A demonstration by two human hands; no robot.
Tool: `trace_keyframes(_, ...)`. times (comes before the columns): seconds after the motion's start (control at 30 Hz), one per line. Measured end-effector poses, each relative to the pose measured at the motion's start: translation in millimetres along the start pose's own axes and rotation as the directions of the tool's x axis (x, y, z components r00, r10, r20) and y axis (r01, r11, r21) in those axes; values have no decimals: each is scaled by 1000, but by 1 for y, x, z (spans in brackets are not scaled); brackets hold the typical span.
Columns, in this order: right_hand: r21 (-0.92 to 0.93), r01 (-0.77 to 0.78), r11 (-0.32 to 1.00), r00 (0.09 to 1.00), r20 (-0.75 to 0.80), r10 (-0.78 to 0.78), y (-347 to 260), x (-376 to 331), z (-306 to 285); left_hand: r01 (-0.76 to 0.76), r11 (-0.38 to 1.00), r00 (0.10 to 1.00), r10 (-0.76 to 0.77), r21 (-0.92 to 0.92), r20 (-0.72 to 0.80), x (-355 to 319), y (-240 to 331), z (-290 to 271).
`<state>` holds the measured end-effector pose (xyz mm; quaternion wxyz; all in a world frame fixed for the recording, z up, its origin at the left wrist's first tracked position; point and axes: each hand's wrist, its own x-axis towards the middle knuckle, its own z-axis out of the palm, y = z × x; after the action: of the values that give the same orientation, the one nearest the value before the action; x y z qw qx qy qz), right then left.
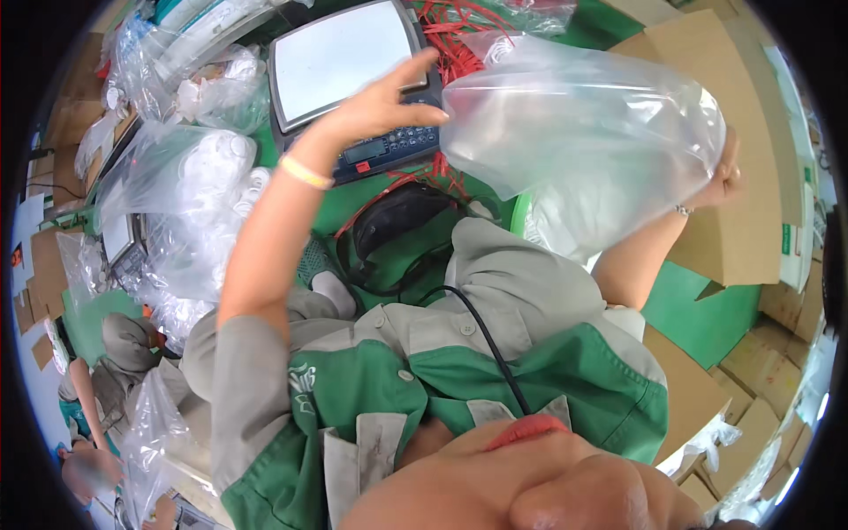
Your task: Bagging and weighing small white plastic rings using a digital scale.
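Note:
A large clear plastic bag (pixel 583 115) is stretched out in front of me, puffed up and see-through. My right hand (pixel 726 170) is closed around its far right end, partly hidden by the film. Over the digital scale (pixel 343 60) I see my left hand (pixel 384 104), thumb and fingers apart, pointing at the bag's left edge. Whether a fingertip touches that edge I cannot tell. The scale has a pale flat platform and a dark keypad.
Red plastic strips (pixel 450 53) lie beside the scale. Clear bags of white round items (pixel 216 168) crowd the left side. A black pouch (pixel 397 231) is near my legs. An open cardboard box (pixel 751 141) stands at right. Another person (pixel 93 424) is at the lower left.

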<state>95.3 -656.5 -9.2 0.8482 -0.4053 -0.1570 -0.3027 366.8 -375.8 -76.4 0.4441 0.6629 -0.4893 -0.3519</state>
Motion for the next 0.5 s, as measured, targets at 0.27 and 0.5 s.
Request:
trace_keyframes(0.27, 239, -33, 970, 985, 174, -9, 4, -9, -33, 181, 490, 973, 36, -853, 228, -17, -2, 51)
trace_keyframes(0.5, -514, -99, 852, 908, -398, -134, 59, 3, 18, 63, 947, 906, -186, -314, -380, 0, 6, 32)
